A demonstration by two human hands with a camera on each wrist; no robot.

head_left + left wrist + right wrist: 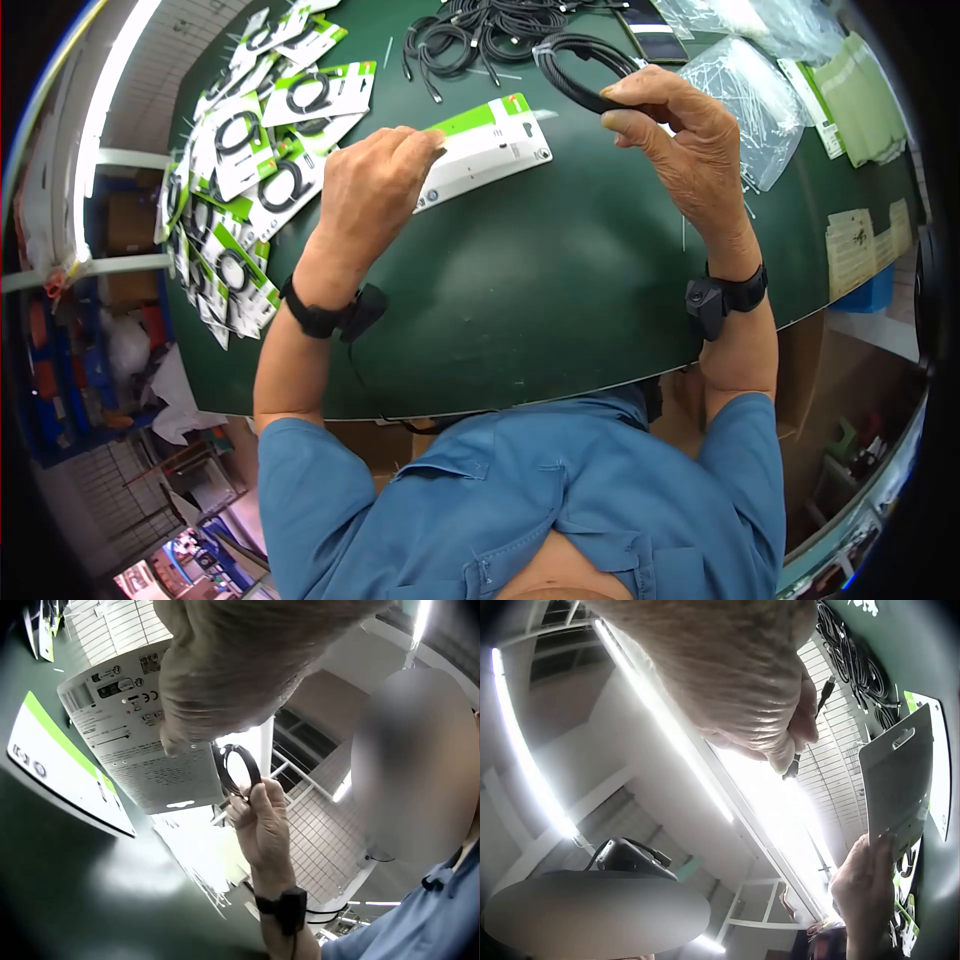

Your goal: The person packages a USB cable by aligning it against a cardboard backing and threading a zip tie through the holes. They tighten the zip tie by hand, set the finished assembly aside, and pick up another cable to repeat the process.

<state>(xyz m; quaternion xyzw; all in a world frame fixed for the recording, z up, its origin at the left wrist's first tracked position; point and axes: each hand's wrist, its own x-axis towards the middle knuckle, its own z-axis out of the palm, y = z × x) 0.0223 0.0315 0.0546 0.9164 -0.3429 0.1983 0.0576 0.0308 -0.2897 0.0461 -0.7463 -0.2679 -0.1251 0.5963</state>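
Note:
My left hand (380,185) pinches a packaging card between thumb and fingers. In the left wrist view the card's white printed back (124,761) stands upright with a hang slot at one end; the right wrist view shows its plain grey side (900,772). My right hand (690,140) is raised at the right and pinches a coil of black cable (570,75), a plug end poking out in the right wrist view. Beside the left hand, a white card with a green strip (490,150) lies on the table.
Carded cables (240,140) are heaped at the left of the green table (500,300). Loose black cable coils (490,30) lie at the back. Toward the right are a clear bag of white ties (745,110), a phone-like dark device (652,35), green-white cards (860,100) and paper sheets (865,245).

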